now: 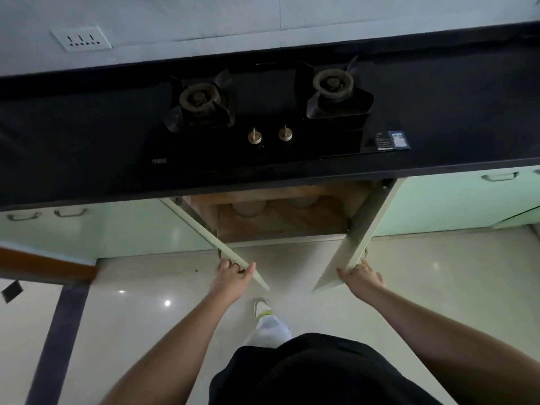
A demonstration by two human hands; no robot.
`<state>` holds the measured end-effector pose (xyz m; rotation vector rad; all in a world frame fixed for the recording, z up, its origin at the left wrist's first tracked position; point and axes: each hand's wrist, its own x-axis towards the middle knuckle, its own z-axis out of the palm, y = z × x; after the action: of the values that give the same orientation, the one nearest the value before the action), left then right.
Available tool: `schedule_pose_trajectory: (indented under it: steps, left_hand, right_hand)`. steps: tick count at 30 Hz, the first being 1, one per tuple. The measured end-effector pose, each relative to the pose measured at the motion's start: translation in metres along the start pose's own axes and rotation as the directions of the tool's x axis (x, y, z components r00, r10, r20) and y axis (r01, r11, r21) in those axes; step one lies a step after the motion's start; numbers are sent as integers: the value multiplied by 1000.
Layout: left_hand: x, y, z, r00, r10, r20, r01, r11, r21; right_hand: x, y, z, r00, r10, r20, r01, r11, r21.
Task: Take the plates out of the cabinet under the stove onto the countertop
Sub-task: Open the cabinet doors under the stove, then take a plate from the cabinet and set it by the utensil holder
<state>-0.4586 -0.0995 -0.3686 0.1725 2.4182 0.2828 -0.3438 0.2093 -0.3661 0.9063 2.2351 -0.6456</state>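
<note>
Under the black gas stove the cabinet stands with both pale green doors swung out toward me. My left hand grips the edge of the left door. My right hand grips the edge of the right door. Inside, on a wooden shelf, the pale rounded edges of stacked dishes show at the back, and more dishes sit to their right. The black countertop runs left and right of the stove.
Closed green cabinet doors with metal handles flank the open one, with another handle at the right. A wall socket is at the upper left. The glossy tile floor lies below, with my foot in front of the cabinet.
</note>
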Motion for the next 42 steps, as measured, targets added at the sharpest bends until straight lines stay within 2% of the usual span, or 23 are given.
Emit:
schedule_pose_trajectory:
  steps: [3,6,7,10,11,13,15,17,19,21,28,35,42]
  left_hand:
    - [-6,3,13,988,-103,-114,89,988,-123]
    - [-12,8,24,953,-242,-184,168,925,-342]
    - [-16,12,27,935,-292,-200,192,894,-405]
    - [-28,25,28,857,-425,-291,236,826,-511]
    - [-29,26,28,848,-407,-340,222,854,-471]
    - [-28,24,30,890,-243,-387,161,959,-232]
    - [-26,17,34,937,-58,-345,83,995,56]
    - [-26,5,39,942,45,-334,20,982,190]
    - [-30,-9,42,929,102,-356,-15,971,239]
    - [-35,-22,44,928,107,-358,-5,962,274]
    - [-68,-63,46,967,35,-251,64,925,374]
    - [-104,-112,46,970,-11,-244,104,923,371]
    - [-134,-184,35,980,83,-181,27,844,536]
  right_hand:
    - [-15,31,1,998,23,-64,-15,992,125]
    - [-33,63,3,982,-71,-175,118,954,275]
    - [-39,74,3,963,-129,-236,182,959,217]
    - [-41,105,3,875,-345,-339,286,934,-214]
    - [-39,113,2,858,-405,-316,294,892,-343]
    - [-36,130,4,871,-429,-240,269,824,-498]
    - [-35,142,5,918,-353,-183,205,814,-544]
    - [-37,147,3,947,-264,-181,131,836,-533]
    - [-38,147,2,959,-205,-196,80,858,-508]
    - [-38,142,-1,968,-197,-156,97,865,-492]
    - [-52,86,4,919,-368,-138,268,843,-466]
    - [-80,6,27,835,-536,-126,415,764,-494]
    - [-120,-79,70,774,-625,-106,492,697,-521]
